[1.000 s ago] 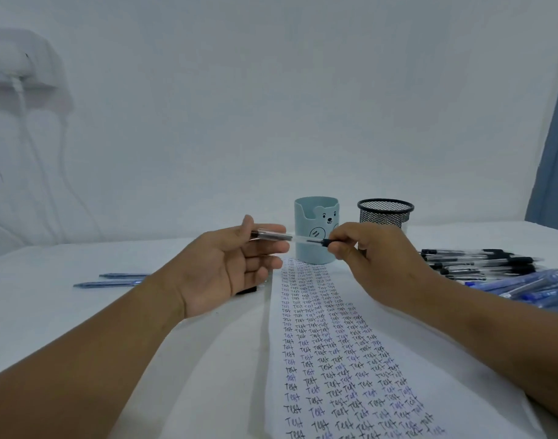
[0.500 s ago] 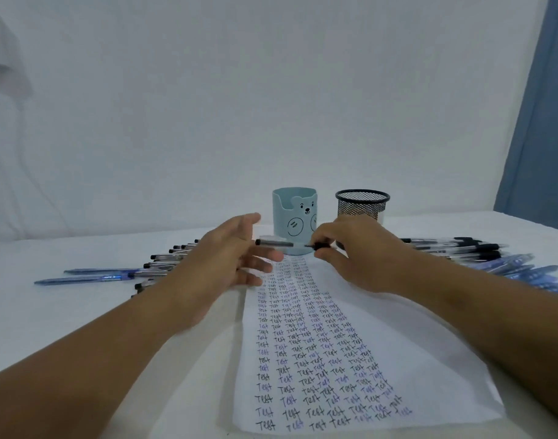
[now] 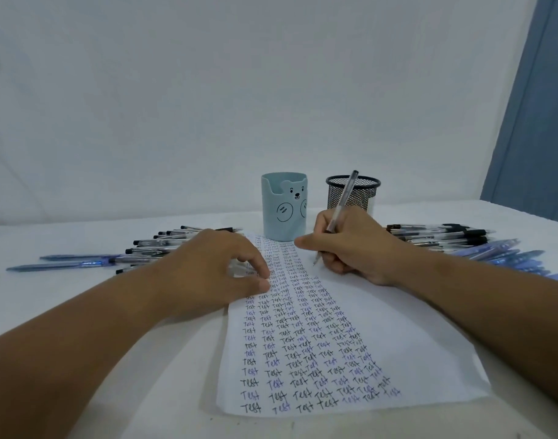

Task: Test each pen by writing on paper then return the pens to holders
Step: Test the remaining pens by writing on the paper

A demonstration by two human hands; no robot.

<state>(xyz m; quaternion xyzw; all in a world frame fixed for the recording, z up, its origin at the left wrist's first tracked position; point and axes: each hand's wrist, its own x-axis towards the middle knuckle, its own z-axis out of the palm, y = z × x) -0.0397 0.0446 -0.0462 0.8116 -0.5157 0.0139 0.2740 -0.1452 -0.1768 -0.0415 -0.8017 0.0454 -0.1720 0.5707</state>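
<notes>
The right hand point(image 3: 350, 245) grasps a clear pen point(image 3: 341, 204) in a writing grip. The pen leans back over the hand, and its tip meets the paper point(image 3: 398, 337) near the far end. The left hand point(image 3: 214, 270) rests on the paper's left edge, fingers bent, grasping nothing. Behind the paper stand a blue bear holder point(image 3: 284, 207) and a black mesh holder point(image 3: 353, 193). More pens lie in piles on the left point(image 3: 151, 248) and right point(image 3: 445, 234) of the white worktop point(image 3: 81, 242). A white wall point(image 3: 239, 90) is behind.
</notes>
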